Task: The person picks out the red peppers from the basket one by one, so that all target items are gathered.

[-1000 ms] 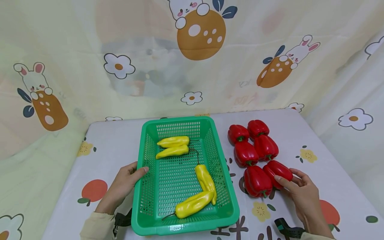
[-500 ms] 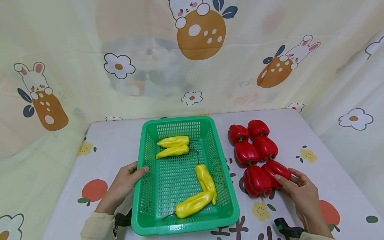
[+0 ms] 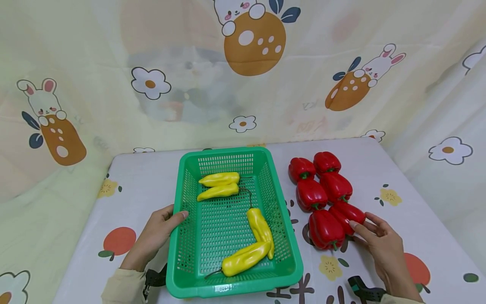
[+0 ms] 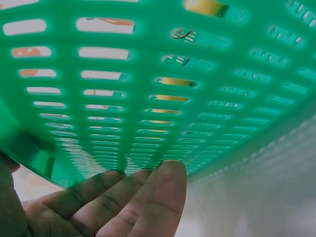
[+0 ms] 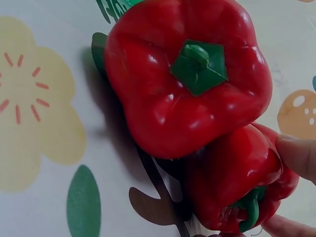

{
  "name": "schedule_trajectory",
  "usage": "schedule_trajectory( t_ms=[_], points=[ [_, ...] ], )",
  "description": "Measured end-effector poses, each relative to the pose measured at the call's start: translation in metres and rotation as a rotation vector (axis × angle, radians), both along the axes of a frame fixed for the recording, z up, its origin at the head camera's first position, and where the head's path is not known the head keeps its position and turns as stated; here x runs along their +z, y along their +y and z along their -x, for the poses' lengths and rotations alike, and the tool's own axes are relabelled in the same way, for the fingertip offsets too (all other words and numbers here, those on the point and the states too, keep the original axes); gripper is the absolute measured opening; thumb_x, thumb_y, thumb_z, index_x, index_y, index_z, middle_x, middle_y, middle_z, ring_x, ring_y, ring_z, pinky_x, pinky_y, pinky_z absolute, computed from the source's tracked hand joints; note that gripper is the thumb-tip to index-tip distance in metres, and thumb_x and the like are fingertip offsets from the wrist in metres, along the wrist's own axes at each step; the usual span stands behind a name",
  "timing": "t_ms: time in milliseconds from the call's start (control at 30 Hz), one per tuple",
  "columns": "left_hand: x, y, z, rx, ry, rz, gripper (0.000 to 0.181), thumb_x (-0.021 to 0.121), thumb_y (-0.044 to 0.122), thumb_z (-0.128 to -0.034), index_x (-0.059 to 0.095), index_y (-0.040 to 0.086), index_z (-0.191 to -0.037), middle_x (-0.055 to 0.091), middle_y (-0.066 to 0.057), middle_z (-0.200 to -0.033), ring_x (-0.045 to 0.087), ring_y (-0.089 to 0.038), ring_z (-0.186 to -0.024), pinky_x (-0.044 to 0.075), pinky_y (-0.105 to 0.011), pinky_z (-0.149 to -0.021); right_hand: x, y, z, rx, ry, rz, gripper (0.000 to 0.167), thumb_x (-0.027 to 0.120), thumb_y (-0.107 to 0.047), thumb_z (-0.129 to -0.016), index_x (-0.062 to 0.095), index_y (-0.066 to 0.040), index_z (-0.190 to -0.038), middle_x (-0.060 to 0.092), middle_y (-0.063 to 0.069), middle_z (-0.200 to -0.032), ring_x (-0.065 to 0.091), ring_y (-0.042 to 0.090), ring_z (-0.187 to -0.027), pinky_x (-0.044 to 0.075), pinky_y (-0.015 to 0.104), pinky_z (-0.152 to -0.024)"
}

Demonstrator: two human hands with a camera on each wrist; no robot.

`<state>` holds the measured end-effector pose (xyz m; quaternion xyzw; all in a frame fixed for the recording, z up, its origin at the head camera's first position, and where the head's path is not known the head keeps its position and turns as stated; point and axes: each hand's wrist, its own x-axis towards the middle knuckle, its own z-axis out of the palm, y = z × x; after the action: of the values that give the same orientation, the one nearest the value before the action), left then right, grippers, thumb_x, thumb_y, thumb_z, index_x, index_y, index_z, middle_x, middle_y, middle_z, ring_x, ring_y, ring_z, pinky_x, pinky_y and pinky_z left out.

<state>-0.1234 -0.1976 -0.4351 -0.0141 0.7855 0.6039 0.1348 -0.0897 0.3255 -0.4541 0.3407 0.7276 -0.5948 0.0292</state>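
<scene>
My left hand point(image 3: 157, 234) holds the left rim of a green perforated plastic basket point(image 3: 197, 291), thumb over the edge. In the left wrist view its fingers point(image 4: 163, 197) lie against the slotted outer side. Inside the basket are several yellow long peppers, one point(image 3: 244, 260) near the front and one point(image 3: 219, 191) farther back. To the right, my right hand point(image 3: 385, 247) pinches a red bell pepper point(image 3: 343, 214) between thumb and fingers. That pepper lies on the table against another red bell pepper point(image 3: 325, 230), whose green stem point(image 5: 199, 66) faces the right wrist camera.
More red bell peppers stand behind in two close rows, among them one nearer point(image 3: 311, 195) and one at the back point(image 3: 327, 163). A patterned cloth point(image 3: 410, 228) covers the table. A printed curtain point(image 3: 288, 105) hangs along the back and sides.
The red bell pepper in my right hand has shifted slightly left and turned against its neighbour. My left hand and the basket have kept their place.
</scene>
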Motion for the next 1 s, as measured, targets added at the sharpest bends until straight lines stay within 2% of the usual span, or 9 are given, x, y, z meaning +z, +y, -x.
schedule_trajectory(
  t_ms=[233, 467, 1000],
  points=[
    [-0.001, -0.001, -0.001, 0.000, -0.005, -0.008, 0.048, 0.058, 0.027, -0.1064, 0.057, -0.003, -0.143, 0.072, -0.021, -0.117, 0.076, -0.026, -0.090, 0.065, -0.031, -0.078, 0.001, 0.003, -0.001, 0.061, -0.027, -0.034, 0.103, 0.075, -0.058, -0.088, 0.024, -0.015, -0.167, 0.034, 0.020, -0.163, 0.055, -0.006, -0.089, 0.063, 0.021, -0.074],
    [0.000, -0.001, -0.002, -0.007, -0.003, -0.007, 0.048, 0.058, 0.027, -0.1065, 0.056, -0.003, -0.144, 0.072, -0.021, -0.117, 0.076, -0.026, -0.090, 0.065, -0.032, -0.077, 0.003, 0.007, -0.001, 0.121, -0.026, -0.033, 0.102, 0.071, -0.058, -0.092, 0.019, -0.014, -0.168, 0.031, 0.023, -0.163, 0.061, -0.011, -0.079, 0.064, 0.024, -0.075],
    [0.002, -0.002, 0.001, -0.025, 0.011, 0.027, 0.049, 0.057, 0.028, -0.1064, 0.056, -0.003, -0.144, 0.074, -0.019, -0.112, 0.077, -0.025, -0.086, 0.065, -0.032, -0.076, 0.005, 0.013, 0.004, 0.192, -0.044, -0.070, 0.098, 0.067, -0.057, -0.095, 0.021, -0.010, -0.167, 0.033, 0.025, -0.160, 0.060, -0.010, -0.080, 0.064, 0.025, -0.076]
  ],
)
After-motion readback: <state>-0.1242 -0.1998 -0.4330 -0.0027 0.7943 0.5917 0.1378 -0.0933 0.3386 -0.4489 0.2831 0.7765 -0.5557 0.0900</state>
